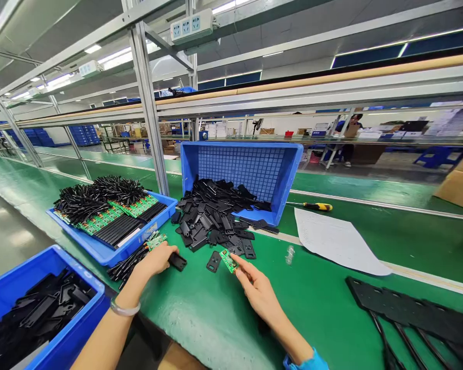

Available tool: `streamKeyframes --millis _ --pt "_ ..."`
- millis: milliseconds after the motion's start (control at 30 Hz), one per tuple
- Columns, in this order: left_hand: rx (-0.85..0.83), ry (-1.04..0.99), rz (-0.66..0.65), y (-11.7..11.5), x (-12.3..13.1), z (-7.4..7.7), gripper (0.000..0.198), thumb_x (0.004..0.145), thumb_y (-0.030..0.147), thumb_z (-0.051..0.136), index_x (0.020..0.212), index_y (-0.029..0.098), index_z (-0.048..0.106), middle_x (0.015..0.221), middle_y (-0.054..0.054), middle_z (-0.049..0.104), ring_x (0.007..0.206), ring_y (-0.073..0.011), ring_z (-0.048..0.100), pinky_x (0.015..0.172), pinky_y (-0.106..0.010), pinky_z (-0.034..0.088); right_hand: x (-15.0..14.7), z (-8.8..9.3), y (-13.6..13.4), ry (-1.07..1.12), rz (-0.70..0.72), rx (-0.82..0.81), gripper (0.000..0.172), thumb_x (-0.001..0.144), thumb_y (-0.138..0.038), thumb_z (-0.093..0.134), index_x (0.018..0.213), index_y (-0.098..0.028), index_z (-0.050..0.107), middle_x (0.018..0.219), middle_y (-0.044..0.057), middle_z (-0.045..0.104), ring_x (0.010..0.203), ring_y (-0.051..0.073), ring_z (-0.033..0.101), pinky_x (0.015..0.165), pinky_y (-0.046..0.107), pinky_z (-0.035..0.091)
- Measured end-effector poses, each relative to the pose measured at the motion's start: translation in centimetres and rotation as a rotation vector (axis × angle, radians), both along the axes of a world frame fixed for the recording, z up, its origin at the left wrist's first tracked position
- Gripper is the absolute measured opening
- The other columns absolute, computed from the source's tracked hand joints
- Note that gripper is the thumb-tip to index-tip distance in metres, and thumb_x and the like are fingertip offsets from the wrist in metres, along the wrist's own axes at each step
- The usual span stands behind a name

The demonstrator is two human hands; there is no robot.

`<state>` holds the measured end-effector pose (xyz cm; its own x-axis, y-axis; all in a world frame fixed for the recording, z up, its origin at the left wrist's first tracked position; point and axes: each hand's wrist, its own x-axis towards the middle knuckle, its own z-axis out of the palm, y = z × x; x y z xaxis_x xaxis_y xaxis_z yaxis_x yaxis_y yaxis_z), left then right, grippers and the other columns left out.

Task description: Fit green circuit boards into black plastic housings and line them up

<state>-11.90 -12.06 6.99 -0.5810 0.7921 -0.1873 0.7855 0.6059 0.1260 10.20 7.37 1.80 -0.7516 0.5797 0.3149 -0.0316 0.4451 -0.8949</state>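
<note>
Between the thumb and fingers of my right hand (259,292) is a small green circuit board (228,261), held above the green bench. Just left of that board, a flat black plastic cover (213,262) with cut-outs lies on the bench. My left hand (158,261) is closed on a black plastic case (178,261), a hollow shell; its fingertips are partly hidden. Right behind this hand, loose circuit boards (155,240) with black cables (128,264) lie beside the blue tray. A pile of black plastic parts (206,218) spills toward both hands.
A tipped blue crate (289,177) holds the pile. Cabled boards fill a blue tray (164,217); another blue bin (94,285) with black parts stands lower left. Rightward are a paper sheet (335,241), a screwdriver (320,206), a clear small piece (289,255) and a black cabled strip (409,311).
</note>
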Motion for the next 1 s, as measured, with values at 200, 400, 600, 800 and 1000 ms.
streamKeyframes --millis 200,400,600,800,1000 --pt "0.473 -0.172 -0.163 3.1 4.1 0.1 0.033 0.07 0.02 0.068 0.102 0.021 0.061 0.104 -0.006 0.058 0.096 -0.0229 0.056 0.084 -0.032 0.044 0.8 1.8 -0.1 0.018 0.018 0.029 0.035 0.084 -0.04 0.052 0.107 -0.017 0.065 0.083 0.007 0.06 0.067 0.017 0.054 0.054 0.024 0.043" --pt "0.844 -0.899 -0.164 8.9 7.0 -0.6 0.039 0.06 0.029 0.08 0.093 0.015 0.062 0.087 -0.004 0.062 0.076 -0.0169 0.057 0.062 -0.023 0.045 1.3 2.5 0.6 0.079 -0.035 0.187 0.031 0.088 -0.039 0.052 0.107 -0.021 0.069 0.086 0.007 0.061 0.068 0.018 0.056 0.059 0.027 0.045" --pt "1.013 -1.607 -0.11 11.3 7.7 -2.3 0.045 0.065 0.028 0.081 0.102 0.017 0.058 0.109 -0.009 0.061 0.094 -0.0203 0.06 0.08 -0.033 0.05 1.4 2.5 1.4 0.103 -0.124 0.221 0.026 0.088 -0.037 0.054 0.104 -0.021 0.067 0.089 0.007 0.063 0.075 0.02 0.059 0.066 0.029 0.047" --pt "1.036 -1.733 -0.087 11.2 7.9 -4.0 0.05 0.072 0.023 0.078 0.116 0.017 0.056 0.123 -0.014 0.057 0.104 -0.0242 0.059 0.085 -0.036 0.051 1.3 2.4 1.2 0.078 -0.106 0.25 0.025 0.089 -0.037 0.053 0.101 -0.021 0.068 0.09 0.008 0.063 0.078 0.02 0.059 0.067 0.029 0.048" --pt "1.043 -1.717 -0.084 11.0 8.1 -4.1 0.05 0.074 0.024 0.076 0.12 0.018 0.056 0.121 -0.013 0.058 0.104 -0.0253 0.059 0.085 -0.037 0.051 1.1 1.7 1.1 0.046 -0.138 0.273 0.025 0.09 -0.036 0.052 0.103 -0.022 0.068 0.088 0.007 0.06 0.072 0.018 0.056 0.067 0.029 0.048"
